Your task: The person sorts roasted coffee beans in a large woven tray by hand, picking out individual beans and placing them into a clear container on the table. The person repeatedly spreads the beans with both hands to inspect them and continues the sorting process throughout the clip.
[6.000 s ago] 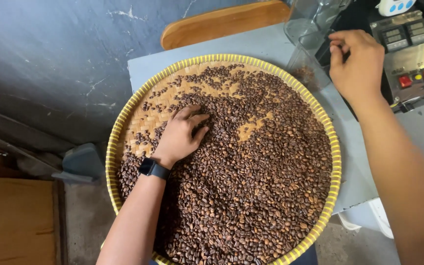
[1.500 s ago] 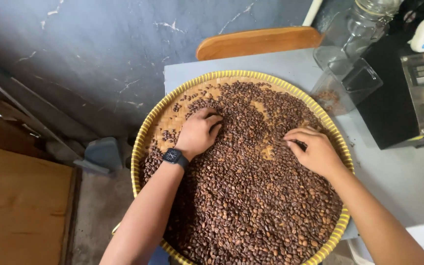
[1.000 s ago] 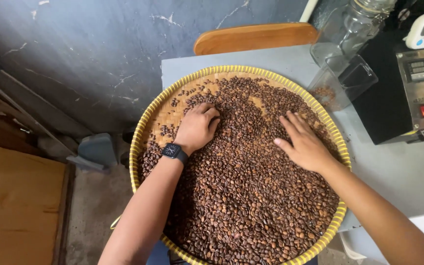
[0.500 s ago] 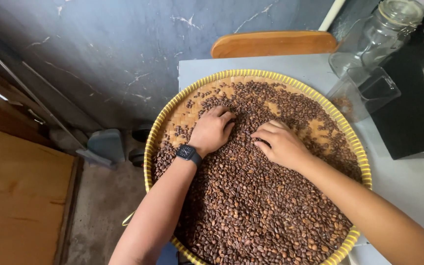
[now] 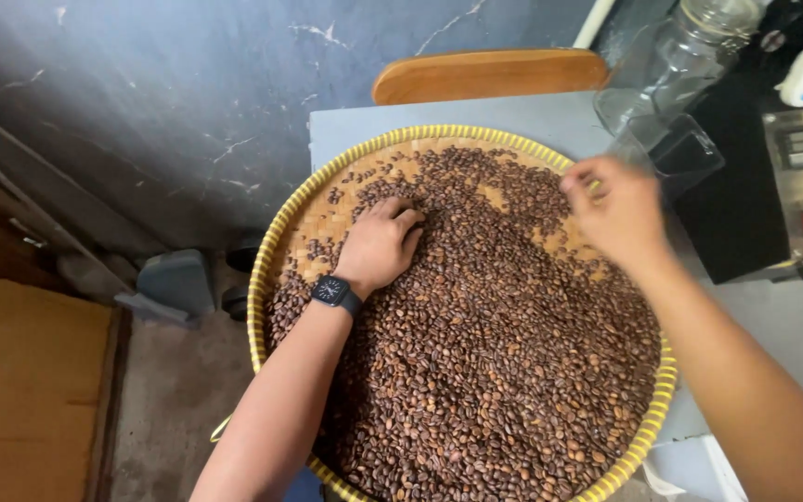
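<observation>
Resting under left hand (image 5: 381, 244): coffee beans (image 5: 485, 372)

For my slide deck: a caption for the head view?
Left hand rests on roasted coffee beans in yellow-rimmed woven tray; right hand lifted.

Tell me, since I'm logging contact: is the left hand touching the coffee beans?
Touching. The head view shows the left hand lying palm-down on the coffee beans.

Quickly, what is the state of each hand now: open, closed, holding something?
Left hand: loosely curled, resting on the coffee beans, gripping nothing visible.
Right hand: blurred, fingers pinched together; whether it holds anything cannot be told.
</observation>
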